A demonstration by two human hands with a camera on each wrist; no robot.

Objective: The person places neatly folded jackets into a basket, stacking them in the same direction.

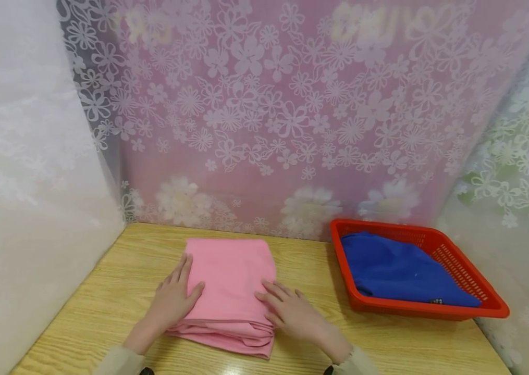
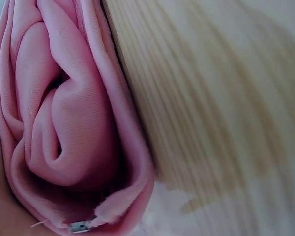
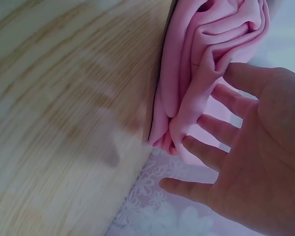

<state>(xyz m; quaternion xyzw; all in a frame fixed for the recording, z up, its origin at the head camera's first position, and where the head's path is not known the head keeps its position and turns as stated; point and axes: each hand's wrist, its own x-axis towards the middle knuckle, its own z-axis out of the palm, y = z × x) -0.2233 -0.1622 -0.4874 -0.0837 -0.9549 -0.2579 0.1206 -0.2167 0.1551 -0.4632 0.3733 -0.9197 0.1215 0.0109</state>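
Observation:
A pink garment [image 1: 229, 276], folded into a thick rectangular bundle, lies on the wooden table. My left hand [image 1: 173, 297] rests along its left edge, thumb and fingers spread over the cloth. On the opposite edge, my right hand [image 1: 292, 313] touches the bundle with fingers extended. Layered folds of the pink garment [image 2: 73, 98] fill the left wrist view, with a small pale tag at the lower end. In the right wrist view the fingers of my right hand [image 3: 255, 142] lie spread against the side of the folds.
To the right stands a red plastic basket [image 1: 438, 310] with mesh sides, holding a folded blue garment [image 1: 400, 268]. The wooden table [image 1: 119, 291] runs back to a pink flower-patterned curtain [image 1: 269, 130]. Whitish sheets hang at the left and right.

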